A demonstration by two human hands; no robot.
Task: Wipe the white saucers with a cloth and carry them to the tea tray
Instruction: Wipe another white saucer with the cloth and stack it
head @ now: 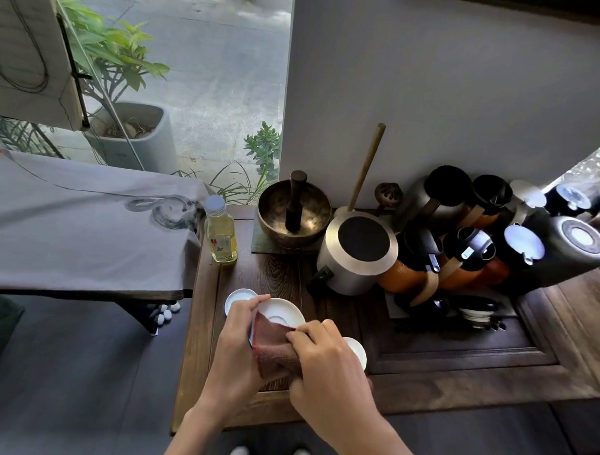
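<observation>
My left hand (235, 340) holds a white saucer (282, 311) by its left rim, tilted above the dark wooden table (456, 379). Pressed against the saucer's lower part is a reddish-brown cloth (274, 349), gripped by my right hand (324, 361). A second white saucer (238, 298) lies flat on the table just behind my left hand. The rim of a third white saucer (357, 350) shows to the right, partly hidden by my right hand.
Behind the saucers stand a bottle of yellow liquid (220, 231), a bronze bowl with a pestle (292, 217), a steel canister (357, 253) and several dark kettles and jars (478, 247). A grey cloth-covered table (81, 226) is at left.
</observation>
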